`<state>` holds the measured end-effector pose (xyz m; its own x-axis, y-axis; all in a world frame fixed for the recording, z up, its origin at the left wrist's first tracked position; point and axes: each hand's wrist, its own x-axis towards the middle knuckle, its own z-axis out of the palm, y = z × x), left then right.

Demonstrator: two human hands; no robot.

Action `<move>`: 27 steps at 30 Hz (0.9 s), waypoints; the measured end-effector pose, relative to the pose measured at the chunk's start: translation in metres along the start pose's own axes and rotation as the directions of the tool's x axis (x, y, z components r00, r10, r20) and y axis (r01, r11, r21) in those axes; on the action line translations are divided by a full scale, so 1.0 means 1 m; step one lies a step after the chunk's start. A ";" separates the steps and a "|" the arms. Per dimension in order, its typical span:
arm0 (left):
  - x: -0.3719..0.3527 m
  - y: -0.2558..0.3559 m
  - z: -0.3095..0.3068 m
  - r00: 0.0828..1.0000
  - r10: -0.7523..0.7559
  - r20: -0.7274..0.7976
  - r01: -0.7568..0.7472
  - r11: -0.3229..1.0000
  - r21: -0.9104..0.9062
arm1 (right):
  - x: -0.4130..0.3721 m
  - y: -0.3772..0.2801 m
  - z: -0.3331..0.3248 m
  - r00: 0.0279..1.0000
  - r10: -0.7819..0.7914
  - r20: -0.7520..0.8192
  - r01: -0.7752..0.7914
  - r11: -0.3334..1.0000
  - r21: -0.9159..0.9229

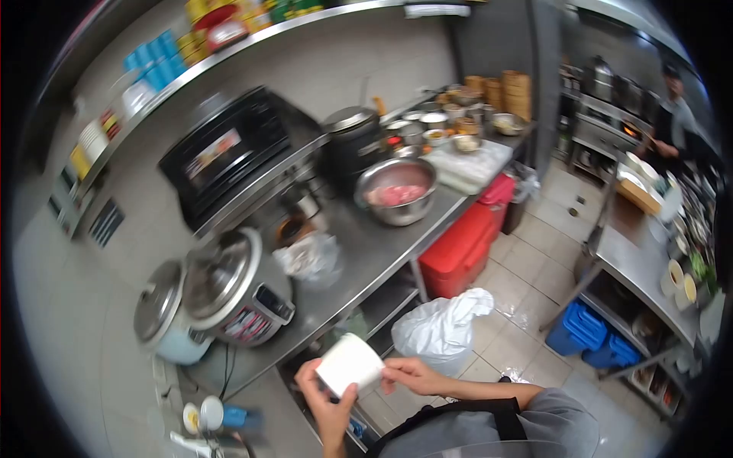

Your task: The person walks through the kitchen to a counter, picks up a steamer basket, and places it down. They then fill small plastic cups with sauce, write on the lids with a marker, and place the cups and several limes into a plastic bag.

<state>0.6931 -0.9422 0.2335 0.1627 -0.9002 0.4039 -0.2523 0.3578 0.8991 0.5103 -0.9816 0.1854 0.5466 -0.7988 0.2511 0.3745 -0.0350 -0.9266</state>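
Note:
A plain white cylinder (350, 366), which looks like a paper roll or a cup, is held in front of my body. My left hand (328, 404) wraps round its left and lower sides, thumb in front. At the cylinder's right edge, my right hand (412, 376) pinches with its fingers closed. Beyond my hands runs the steel counter (359, 282), and below them is an open lower shelf, partly hidden. A clear plastic bag (313, 258) lies on the counter nearby.
Two rice cookers (240, 286) stand at left. Further along are a steel bowl (397, 191) of raw meat and a black pot (351, 141). A red bin (458, 248) and white sack (439, 332) occupy the floor. Another person (676, 114) stands at the far right.

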 end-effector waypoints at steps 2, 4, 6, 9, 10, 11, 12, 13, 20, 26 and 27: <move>0.002 -0.010 0.057 0.979 -0.099 0.180 0.122 0.985 -0.122 | -0.037 -0.012 -0.042 0.982 -0.007 -0.189 -0.014 0.994 -0.111; -0.001 -0.009 0.117 0.917 -0.147 0.371 0.198 0.975 -0.103 | -0.078 -0.025 -0.080 0.901 -0.013 -0.433 -0.053 0.989 -0.140; -0.003 -0.014 0.171 0.838 -0.032 0.545 -0.010 0.997 0.074 | -0.121 -0.040 -0.115 0.749 -0.038 -0.662 -0.105 0.979 -0.175; -0.014 -0.013 0.237 0.518 0.019 0.855 -0.435 0.867 0.245 | -0.197 -0.066 -0.168 0.463 -0.325 -0.825 -0.415 0.742 -0.526; -0.018 -0.023 0.257 0.334 -0.036 0.942 -0.548 0.806 0.225 | -0.222 -0.076 -0.182 0.377 -0.456 -0.806 -0.571 0.571 -0.590; -0.024 -0.035 0.278 0.127 -0.105 0.986 -0.658 0.735 0.164 | -0.244 -0.086 -0.193 0.294 -0.527 -0.797 -0.622 0.528 -0.578; -0.029 -0.049 0.301 -0.051 -0.142 0.989 -0.593 0.801 0.084 | -0.268 -0.098 -0.204 0.200 -0.592 -0.781 -0.679 0.491 -0.546; -0.033 -0.049 0.323 -0.091 -0.155 0.984 -0.589 0.805 0.072 | -0.289 -0.102 -0.218 0.135 -0.656 -0.742 -0.669 0.493 -0.557; -0.054 0.005 0.445 -0.145 0.016 0.989 -0.586 0.804 -0.098 | -0.387 -0.158 -0.313 0.065 -0.863 -0.501 -0.835 0.228 -0.500; -0.059 -0.001 0.501 -0.318 -0.092 0.944 -0.541 0.835 -0.101 | -0.455 -0.139 -0.446 -0.032 -0.735 -0.678 -0.958 0.216 -0.189; -0.059 0.004 0.517 -0.344 -0.102 0.933 -0.564 0.817 -0.119 | -0.459 -0.139 -0.463 -0.040 -0.721 -0.692 -0.951 0.240 -0.194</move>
<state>0.1890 -1.0161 0.1256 -0.9206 0.0413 -0.3884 -0.1849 0.8298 0.5266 -0.1394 -0.8874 0.0694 -0.8102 -0.3579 0.4642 -0.5757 0.6350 -0.5152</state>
